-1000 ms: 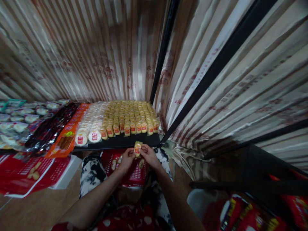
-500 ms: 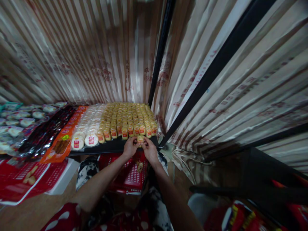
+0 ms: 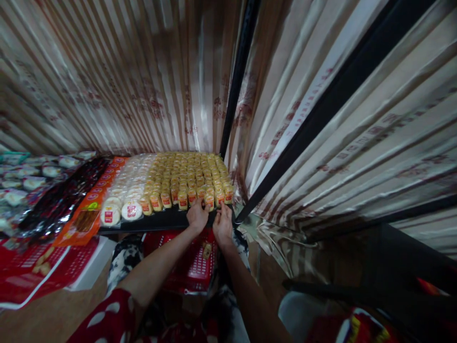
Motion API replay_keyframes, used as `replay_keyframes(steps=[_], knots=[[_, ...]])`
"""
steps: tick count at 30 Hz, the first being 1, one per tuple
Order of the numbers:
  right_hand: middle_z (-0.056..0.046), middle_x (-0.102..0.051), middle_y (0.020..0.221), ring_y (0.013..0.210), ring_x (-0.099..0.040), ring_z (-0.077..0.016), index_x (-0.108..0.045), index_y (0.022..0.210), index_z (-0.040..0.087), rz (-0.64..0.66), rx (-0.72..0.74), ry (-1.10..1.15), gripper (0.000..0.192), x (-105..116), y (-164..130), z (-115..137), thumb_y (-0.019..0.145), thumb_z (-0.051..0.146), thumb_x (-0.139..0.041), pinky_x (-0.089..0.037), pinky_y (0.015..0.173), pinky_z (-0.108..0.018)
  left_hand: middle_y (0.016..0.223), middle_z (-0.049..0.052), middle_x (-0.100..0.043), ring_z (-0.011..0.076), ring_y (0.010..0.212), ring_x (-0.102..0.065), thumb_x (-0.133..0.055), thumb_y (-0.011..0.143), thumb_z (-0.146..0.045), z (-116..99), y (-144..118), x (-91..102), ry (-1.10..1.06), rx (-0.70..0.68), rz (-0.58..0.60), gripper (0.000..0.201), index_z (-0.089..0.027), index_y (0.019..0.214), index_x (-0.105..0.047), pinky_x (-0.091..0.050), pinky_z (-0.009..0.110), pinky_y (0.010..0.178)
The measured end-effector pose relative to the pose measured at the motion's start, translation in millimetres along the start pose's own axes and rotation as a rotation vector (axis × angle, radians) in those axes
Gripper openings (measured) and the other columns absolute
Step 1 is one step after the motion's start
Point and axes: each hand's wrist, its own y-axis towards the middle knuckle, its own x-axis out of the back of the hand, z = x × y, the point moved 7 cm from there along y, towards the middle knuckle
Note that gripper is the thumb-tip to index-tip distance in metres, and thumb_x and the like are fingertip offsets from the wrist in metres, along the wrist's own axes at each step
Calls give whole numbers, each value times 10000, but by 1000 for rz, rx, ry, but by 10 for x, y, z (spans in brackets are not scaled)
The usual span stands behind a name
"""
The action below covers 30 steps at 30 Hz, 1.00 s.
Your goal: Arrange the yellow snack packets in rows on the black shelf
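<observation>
Rows of small yellow wrapped cakes [image 3: 187,176] with red labels stand packed together on a black shelf [image 3: 160,220]. At the front edge of these rows, my left hand [image 3: 198,216] has its thumb and fingers closed against one wrapped cake [image 3: 210,199]. Just to the right, my right hand [image 3: 223,225] stretches its fingers toward the front cakes, with nothing visible in it. A red plastic basket [image 3: 194,271] sits below between my knees. Inside the basket lies another wrapped cake [image 3: 207,251].
Left of the cakes are round white packets [image 3: 132,210], an orange snack bag [image 3: 80,219], dark shiny packs [image 3: 60,195] and white packets [image 3: 52,170]. A red package [image 3: 32,271] lies lower left. Black posts [image 3: 237,81] and pleated curtains [image 3: 160,71] border the shelf.
The cake held between both hands has moved forward into the front row. My hands have come apart, the right one shifting to the right.
</observation>
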Motion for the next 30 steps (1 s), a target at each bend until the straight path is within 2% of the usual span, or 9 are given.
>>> replay_keyframes(steps=[6,11,15,22,30], knots=[[-143,-477,1158,929,-586,-186,-400,1340,168,24,21,-37,489,-13,-8,-34,858,161,-321,-498,842,-344,944,55,-611,161,877,-589,-538,818,-221,-24,6,-35,-119,-70,-70,256,-149,1062,-510,-436,255,771],[-129,-481,1163,942,-585,-177,-402,1341,184,30,11,-32,502,-13,-13,-52,846,148,-329,-494,860,-333,856,24,-579,138,769,-585,-502,833,-226,8,30,-98,-193,-86,-89,119,-165,934,-482,-449,243,700],[-118,-485,1174,935,-592,-169,-402,1341,201,24,19,-16,501,-5,-13,-51,849,150,-325,-493,862,-323,814,19,-576,136,731,-570,-466,854,-212,-51,-14,-109,-110,-149,-69,46,-173,864,-489,-433,238,683],[-125,-491,1167,989,-573,-186,-418,1333,187,23,22,-45,487,11,-18,-27,856,159,-326,-495,862,-329,919,33,-617,146,838,-582,-430,885,-229,-137,-107,-115,61,-267,-39,141,-179,969,-531,-417,230,709],[-142,-498,1157,1062,-522,-213,-448,1310,139,13,69,-118,488,-2,-23,-13,838,132,-324,-463,919,-355,966,18,-646,142,861,-595,-405,911,-302,-124,-91,-105,181,-245,-79,215,-217,1001,-582,-405,226,705]])
